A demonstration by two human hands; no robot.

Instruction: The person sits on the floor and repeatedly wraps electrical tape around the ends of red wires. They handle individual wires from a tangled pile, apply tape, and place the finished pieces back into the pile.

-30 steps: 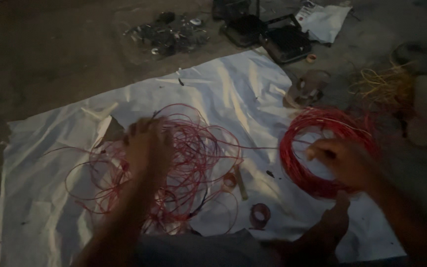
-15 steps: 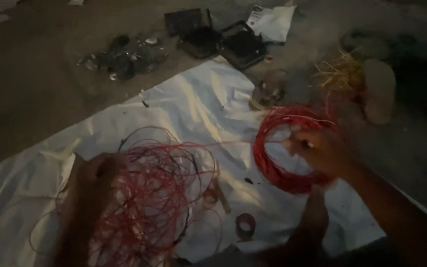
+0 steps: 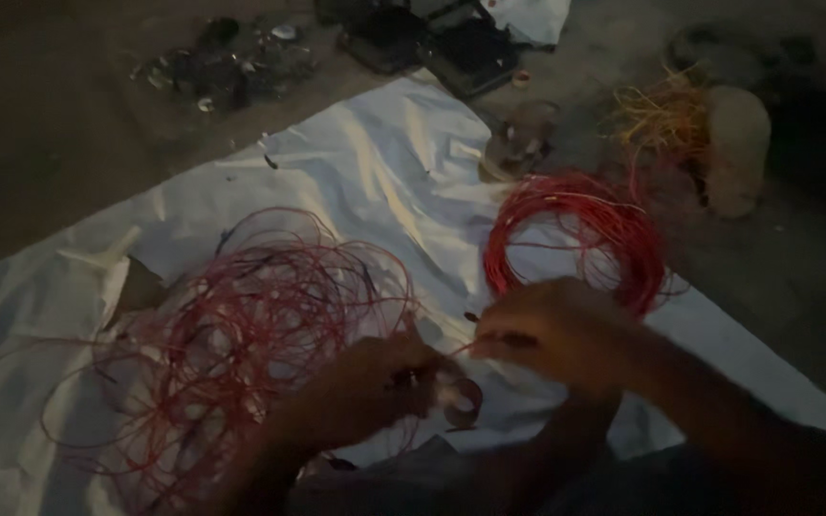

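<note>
A loose tangle of red wire (image 3: 241, 334) spreads over the left of a white sheet (image 3: 384, 182) on the ground. A tighter red wire coil (image 3: 576, 229) lies to the right. My left hand (image 3: 365, 387) is closed low in the middle, pinching the wire at the tangle's right edge. My right hand (image 3: 552, 330) is closed just right of it, below the coil, pinching the same thin red strand, which runs taut between the two hands. A small roll of tape (image 3: 461, 401) lies on the sheet under my hands.
Dark cases (image 3: 432, 43) and a heap of small dark parts (image 3: 222, 62) lie beyond the sheet's far edge. A bundle of yellow wire (image 3: 662, 115) and a pale rounded object (image 3: 733, 143) sit at the right. A round clear lid (image 3: 518, 143) rests by the sheet's edge.
My right hand left the coil and came down to the middle. My left hand moved right off the tangle, so both now meet on one strand. The view shifted too.
</note>
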